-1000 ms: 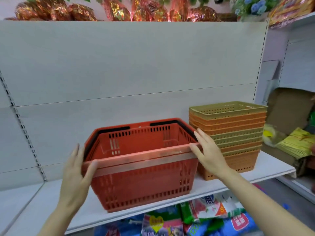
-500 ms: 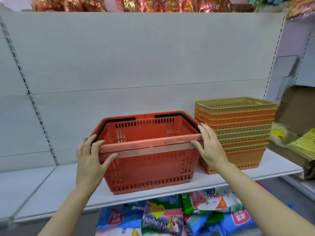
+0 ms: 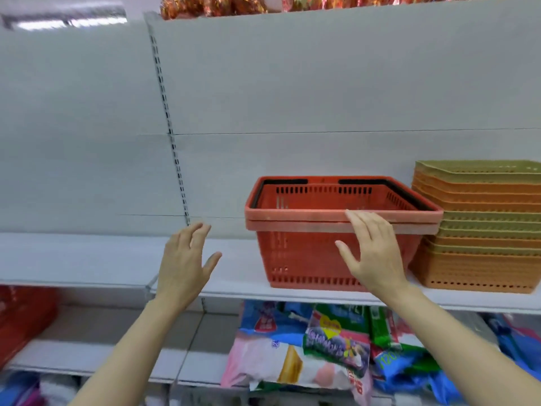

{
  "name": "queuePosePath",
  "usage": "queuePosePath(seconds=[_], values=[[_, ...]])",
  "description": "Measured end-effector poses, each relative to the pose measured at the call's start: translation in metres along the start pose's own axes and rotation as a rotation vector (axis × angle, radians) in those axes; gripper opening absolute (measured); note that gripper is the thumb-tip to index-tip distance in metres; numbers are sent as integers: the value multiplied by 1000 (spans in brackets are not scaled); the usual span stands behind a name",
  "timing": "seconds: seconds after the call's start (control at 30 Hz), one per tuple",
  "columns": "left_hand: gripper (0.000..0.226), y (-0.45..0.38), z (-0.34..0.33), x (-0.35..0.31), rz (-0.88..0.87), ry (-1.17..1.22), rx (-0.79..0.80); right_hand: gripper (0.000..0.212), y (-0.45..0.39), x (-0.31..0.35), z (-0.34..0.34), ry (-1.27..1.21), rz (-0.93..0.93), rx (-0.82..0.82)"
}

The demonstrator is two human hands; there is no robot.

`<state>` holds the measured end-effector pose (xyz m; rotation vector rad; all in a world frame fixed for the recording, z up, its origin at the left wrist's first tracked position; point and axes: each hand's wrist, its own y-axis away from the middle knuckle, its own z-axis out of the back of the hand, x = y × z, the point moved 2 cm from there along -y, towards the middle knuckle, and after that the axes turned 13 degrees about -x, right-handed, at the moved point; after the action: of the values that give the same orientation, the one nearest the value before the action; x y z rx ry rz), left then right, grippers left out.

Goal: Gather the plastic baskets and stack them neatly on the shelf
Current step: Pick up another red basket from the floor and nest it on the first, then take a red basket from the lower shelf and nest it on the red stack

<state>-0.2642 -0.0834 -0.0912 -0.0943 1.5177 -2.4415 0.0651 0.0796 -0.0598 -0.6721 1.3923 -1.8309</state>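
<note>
A red plastic shopping basket (image 3: 298, 253) with black handles stands on the white shelf (image 3: 234, 273); two stacked rims show, so it is a nested pair. To its right, touching it, rises a stack of several orange and olive baskets (image 3: 480, 230). My right hand (image 3: 373, 253) hovers open in front of the red basket's near rim, fingers spread, gripping nothing. My left hand (image 3: 184, 265) is open in the air to the left of the basket, apart from it.
Bare shelf board runs left of the red basket, past a slotted upright (image 3: 172, 142). Below lie bagged goods (image 3: 322, 347) and something red (image 3: 23, 320) at the far left. Foil-wrapped items (image 3: 234, 4) sit on the top shelf.
Both hands have let go of the red basket, which now rests on the shelf against the orange stack. My left hand pulled away to the left. The view has swung left.
</note>
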Motion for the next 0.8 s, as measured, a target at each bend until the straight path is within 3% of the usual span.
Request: queuePosePath(seconds=[0.13,0.4,0.8], values=[[58,36,41,56,-2,-49,2,47,6,83,-26,-106,35,18],[55,109,135,192,70,-206,211,42,37,269,-81,-310,8,125],[55,199,237,349,318,-361,329,43,87,507,-162,-515,32,353]])
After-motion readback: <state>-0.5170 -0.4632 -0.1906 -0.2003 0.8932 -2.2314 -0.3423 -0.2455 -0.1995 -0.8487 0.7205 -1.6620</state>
